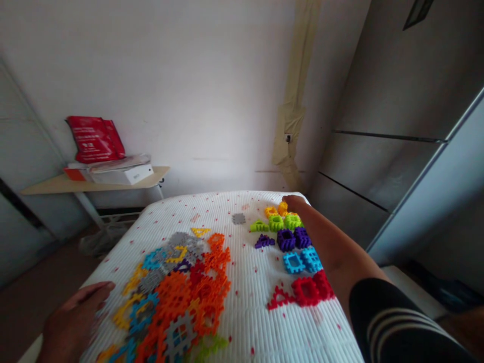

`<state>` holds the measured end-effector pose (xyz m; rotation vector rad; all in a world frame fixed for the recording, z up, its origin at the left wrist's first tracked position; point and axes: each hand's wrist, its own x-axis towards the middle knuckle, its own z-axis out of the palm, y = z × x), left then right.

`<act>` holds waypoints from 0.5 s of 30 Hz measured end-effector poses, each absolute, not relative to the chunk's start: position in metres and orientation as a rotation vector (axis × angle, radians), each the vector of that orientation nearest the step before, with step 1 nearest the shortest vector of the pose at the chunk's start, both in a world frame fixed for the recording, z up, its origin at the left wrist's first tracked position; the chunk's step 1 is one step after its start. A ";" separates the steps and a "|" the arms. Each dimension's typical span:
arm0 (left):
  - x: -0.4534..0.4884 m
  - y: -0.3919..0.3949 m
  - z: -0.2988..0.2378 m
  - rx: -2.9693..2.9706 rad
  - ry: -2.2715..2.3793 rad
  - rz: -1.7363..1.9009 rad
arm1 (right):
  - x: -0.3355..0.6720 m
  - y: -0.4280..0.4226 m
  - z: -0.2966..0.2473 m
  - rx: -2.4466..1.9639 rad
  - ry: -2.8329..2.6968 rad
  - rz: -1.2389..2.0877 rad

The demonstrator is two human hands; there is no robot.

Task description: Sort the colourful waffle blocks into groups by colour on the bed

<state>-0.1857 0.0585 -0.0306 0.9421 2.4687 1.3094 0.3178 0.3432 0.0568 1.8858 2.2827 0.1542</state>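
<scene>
My right hand (292,200) reaches to the far right of the table, closed at a small yellow interlocking plastic piece (282,208), its fingers partly hidden. Beside it lies a yellow square piece (270,212). Nearer along the right side are rows of lime green pieces (276,222), purple pieces (286,240), blue pieces (294,262) and red pieces (305,291). My left hand (77,315) rests at the left edge with its fingers together and nothing visible in them. To its right spreads a mixed heap with orange pieces (174,292) and grey pieces (183,244).
A white ribbed cover with red dots (249,312) lies over the table. One grey square (238,219) and a yellow triangle (200,232) lie apart. Back left, a side table (49,185) carries a red bag (94,138) and a white box (121,174). A grey cabinet (378,166) stands at right.
</scene>
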 end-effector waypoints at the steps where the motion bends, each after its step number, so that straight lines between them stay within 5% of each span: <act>1: -0.182 0.058 -0.026 0.810 2.437 1.312 | 0.317 0.344 0.056 1.875 2.262 0.159; 15: -0.178 0.062 -0.035 0.887 2.296 1.508 | 0.306 0.336 0.067 1.777 2.392 0.310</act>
